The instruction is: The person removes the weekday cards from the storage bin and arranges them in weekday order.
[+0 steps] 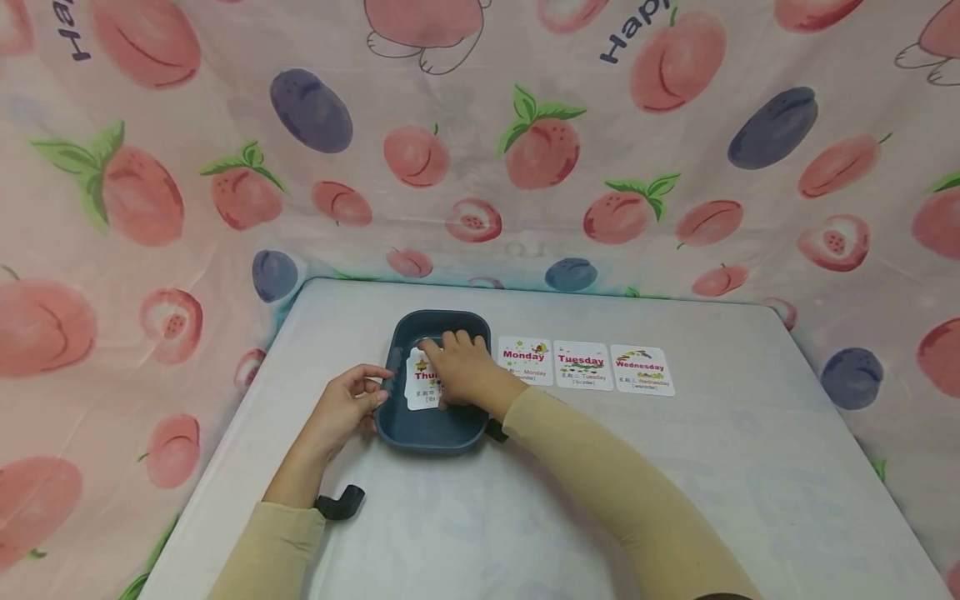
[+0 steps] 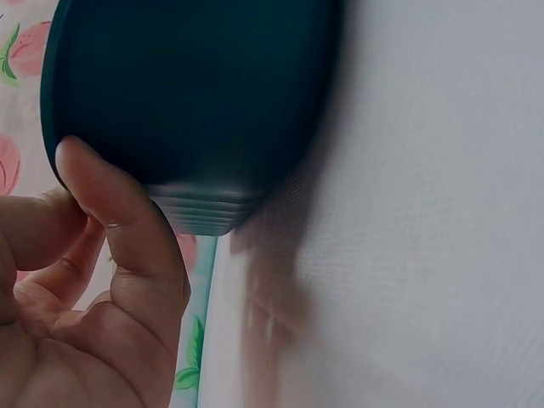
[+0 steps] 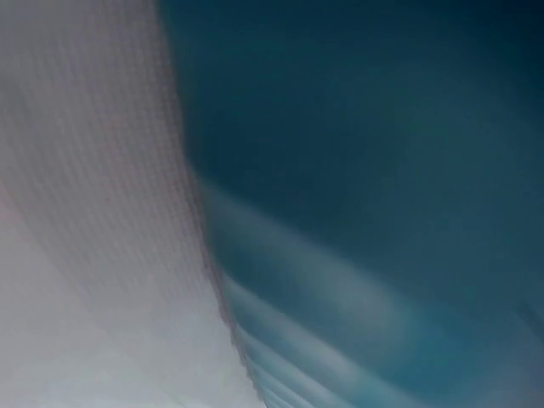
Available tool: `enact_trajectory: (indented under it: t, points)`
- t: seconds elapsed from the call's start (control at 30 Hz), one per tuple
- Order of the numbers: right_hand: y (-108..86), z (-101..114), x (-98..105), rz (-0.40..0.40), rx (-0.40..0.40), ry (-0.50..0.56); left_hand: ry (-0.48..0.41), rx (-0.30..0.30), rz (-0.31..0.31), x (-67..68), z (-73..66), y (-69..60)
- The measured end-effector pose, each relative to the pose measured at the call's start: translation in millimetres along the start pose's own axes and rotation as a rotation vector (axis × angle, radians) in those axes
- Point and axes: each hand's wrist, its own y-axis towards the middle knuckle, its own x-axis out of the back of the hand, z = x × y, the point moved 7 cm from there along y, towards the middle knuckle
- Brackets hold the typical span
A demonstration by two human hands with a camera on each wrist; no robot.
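Observation:
A dark blue tray (image 1: 431, 433) lies on the white table, with a white card (image 1: 422, 392) inside it whose visible print begins "Thu". My left hand (image 1: 341, 412) pinches the tray's left rim between thumb and fingers; the left wrist view shows this hand (image 2: 127, 272) at the edge of the tray (image 2: 195, 93). Over the tray, my right hand (image 1: 468, 371) reaches in from the right, its bent fingers on the card and covering its right part. The right wrist view holds only the blurred tray wall (image 3: 357, 170), with no fingers in it.
Right of the tray lie three white cards in a row: Monday (image 1: 525, 371), Tuesday (image 1: 583, 377) and Wednesday (image 1: 642, 382). A fruit-patterned cloth (image 1: 465, 167) hangs behind the white table (image 1: 675, 467) and at its sides. Black straps are on both wrists.

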Motion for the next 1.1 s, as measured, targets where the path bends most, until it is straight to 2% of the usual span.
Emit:
enact_trajectory:
  t: [0.8,1.1]
  points:
    - [-2.7,-1.1,5.0,-0.075,-0.004,0.049,0.000,-0.013,0.007,-1.0,-1.0,-0.8]
    - [-6.0,1.1,10.4,-0.102,0.023,0.055,-0.009,-0.008,0.005,-2.3,-3.5,-1.6]
